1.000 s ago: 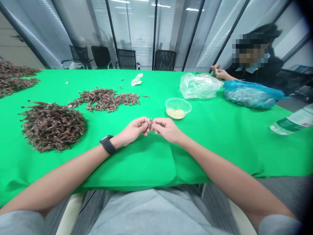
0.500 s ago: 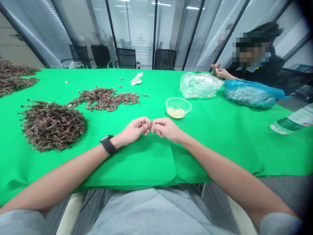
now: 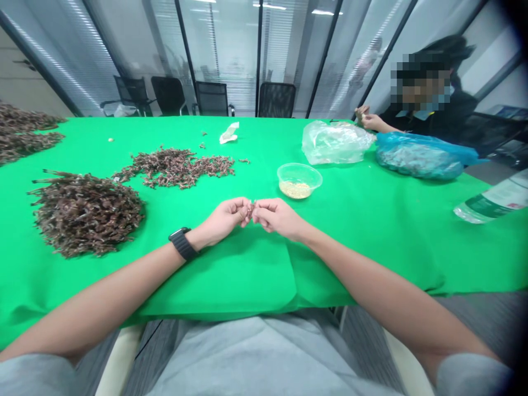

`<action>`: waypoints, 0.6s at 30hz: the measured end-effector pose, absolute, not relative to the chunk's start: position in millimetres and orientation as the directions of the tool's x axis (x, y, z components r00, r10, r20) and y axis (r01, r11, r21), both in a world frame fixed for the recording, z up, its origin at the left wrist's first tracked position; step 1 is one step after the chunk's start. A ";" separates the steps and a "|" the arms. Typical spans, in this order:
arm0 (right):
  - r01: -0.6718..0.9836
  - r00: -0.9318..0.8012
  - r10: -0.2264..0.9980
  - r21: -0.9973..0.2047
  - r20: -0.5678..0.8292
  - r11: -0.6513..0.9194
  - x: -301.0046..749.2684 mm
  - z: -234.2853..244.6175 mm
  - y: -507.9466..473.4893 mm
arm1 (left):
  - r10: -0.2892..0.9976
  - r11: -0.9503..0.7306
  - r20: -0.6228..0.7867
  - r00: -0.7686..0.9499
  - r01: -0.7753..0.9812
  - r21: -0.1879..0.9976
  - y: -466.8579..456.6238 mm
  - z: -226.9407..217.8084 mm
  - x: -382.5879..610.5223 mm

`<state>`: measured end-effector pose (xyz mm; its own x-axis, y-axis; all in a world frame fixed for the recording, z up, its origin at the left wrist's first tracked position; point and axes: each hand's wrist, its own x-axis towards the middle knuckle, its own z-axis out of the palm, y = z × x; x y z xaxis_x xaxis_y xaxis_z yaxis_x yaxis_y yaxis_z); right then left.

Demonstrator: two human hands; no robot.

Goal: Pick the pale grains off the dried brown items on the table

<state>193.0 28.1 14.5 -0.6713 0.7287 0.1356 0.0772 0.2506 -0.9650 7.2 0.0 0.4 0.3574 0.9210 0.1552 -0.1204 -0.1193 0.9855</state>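
Wide green tablecloth (image 3: 363, 253), left hand (image 3: 225, 217), right hand (image 3: 276, 217) pinching sprig (image 3: 251, 209)

From where I sit, the green cloth (image 3: 363, 247) reads as matt fabric, soft and lightly creased. The small brown sprig (image 3: 251, 209) and the heap of brown sprigs (image 3: 86, 213) look dry, rough and woody. The clear plastic bag (image 3: 335, 143) and the blue plastic bag (image 3: 418, 157) are thin, crinkled and glossy. The clear plastic tub (image 3: 299, 180) and the plastic bottle (image 3: 490, 201) look smooth and shiny. The watch strap (image 3: 183, 243) is matt black, probably rubber, and the glass partitions (image 3: 231, 44) are smooth and reflective.
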 end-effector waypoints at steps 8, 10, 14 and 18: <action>0.392 -0.599 0.547 -0.382 0.584 0.837 199.7 8.3 31.4 | 0.926 0.039 0.050 0.375 -0.226 0.973 -0.9 0.1 8.2; 0.417 -0.647 0.499 -0.280 0.577 0.865 201.3 8.2 33.2 | 0.922 0.047 0.045 0.384 -0.228 0.972 -1.0 -0.2 7.7; 0.457 -0.691 0.462 -0.159 0.557 0.875 202.6 8.3 34.5 | 0.919 0.061 0.034 0.394 -0.227 0.972 -1.5 0.1 7.1; 0.470 -0.705 0.392 -0.025 0.591 0.882 202.6 5.7 34.3 | 0.915 0.056 0.038 0.401 -0.219 0.974 -2.7 0.3 7.1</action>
<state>202.6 34.3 5.7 -0.7051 0.3923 0.5908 0.4700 0.8823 -0.0250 7.1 -2.7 0.3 0.4014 0.9151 0.0381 -0.2195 0.0557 0.9740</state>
